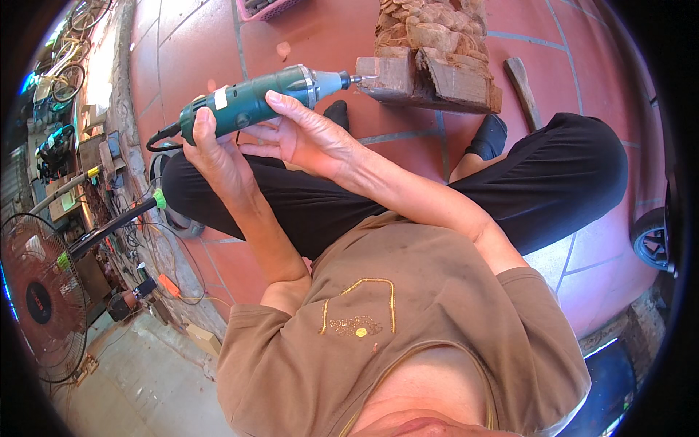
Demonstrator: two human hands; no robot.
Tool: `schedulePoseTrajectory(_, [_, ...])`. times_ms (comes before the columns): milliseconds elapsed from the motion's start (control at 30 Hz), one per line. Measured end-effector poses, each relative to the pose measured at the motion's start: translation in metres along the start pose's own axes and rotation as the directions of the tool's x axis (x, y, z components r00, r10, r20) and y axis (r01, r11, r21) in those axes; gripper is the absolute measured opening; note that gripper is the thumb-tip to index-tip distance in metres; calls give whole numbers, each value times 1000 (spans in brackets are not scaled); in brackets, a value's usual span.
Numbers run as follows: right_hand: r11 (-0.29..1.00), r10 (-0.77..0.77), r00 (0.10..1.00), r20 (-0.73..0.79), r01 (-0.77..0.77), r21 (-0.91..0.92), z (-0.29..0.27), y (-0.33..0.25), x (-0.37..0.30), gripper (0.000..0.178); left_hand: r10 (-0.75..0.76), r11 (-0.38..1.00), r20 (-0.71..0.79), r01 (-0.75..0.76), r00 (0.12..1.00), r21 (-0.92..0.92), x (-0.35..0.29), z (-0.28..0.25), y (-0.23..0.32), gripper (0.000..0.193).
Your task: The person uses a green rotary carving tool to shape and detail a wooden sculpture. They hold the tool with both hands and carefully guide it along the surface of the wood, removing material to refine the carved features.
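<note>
Holds a green die grinder (251, 105) above the lap, roughly level, with its nose toward the right. Closes the left hand (222, 164) around the rear of the housing, with the thumb up along the near side and the fingers largely hidden. Sets the right hand (309, 142) mostly open against the forward half of the housing, palm turned up, with the thumb on the green shell and the fingers loosely extended below, toward the left hand (cannot tell the degree of support given there). Carries a slim metal bit (357, 79) at the nose, just beside the left end of a carved wood block (437, 33); cannot tell contact from a narrow gap. Trails a black cord (164, 136) from the rear end. Shows scale-like carving on the upper part of the block and flat, squared faces at its base, on a red tile floor (196, 51). Includes a wooden stick (523, 93) to the right of the block and a pink basket (269, 7) at the top edge. Sits with legs folded, in black trousers (553, 175) and a brown T-shirt (444, 291). Includes also an electric fan (40, 302) at the far left and a small wheel (650, 239) at the far right.
</note>
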State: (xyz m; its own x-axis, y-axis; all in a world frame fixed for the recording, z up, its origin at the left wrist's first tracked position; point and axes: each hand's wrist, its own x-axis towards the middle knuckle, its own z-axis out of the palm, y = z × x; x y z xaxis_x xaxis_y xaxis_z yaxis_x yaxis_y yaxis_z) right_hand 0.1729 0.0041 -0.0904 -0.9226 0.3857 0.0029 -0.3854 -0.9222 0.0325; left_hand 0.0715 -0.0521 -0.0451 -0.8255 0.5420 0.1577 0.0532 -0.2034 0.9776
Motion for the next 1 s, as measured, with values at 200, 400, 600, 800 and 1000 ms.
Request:
schedulePoseTrajectory(200, [1000, 12, 1000, 0, -12, 0, -2, 3, 0, 39, -15, 1000, -11, 16, 1000, 12, -1, -2, 1, 37])
schedulePoseTrajectory(400, [1000, 4, 1000, 2, -5, 14, 1, 4, -1, 41, -20, 1000, -6, 20, 1000, 7, 0, -4, 1, 36])
schedulePoseTrajectory(600, [999, 3, 1000, -15, -2, 32, -1, 8, -1, 42, -18, 1000, -11, 18, 1000, 6, 0, -5, 1, 36])
schedulePoseTrajectory(800, [1000, 13, 1000, -22, -12, 18, -1, 6, -1, 42, -22, 1000, -17, 22, 1000, -17, 0, -4, 1, 36])
schedulePoseTrajectory(1000, [1000, 18, 1000, -16, -18, 9, -2, 5, 1, 42, -36, 999, -19, 35, 999, -37, 1, -3, 0, 36])
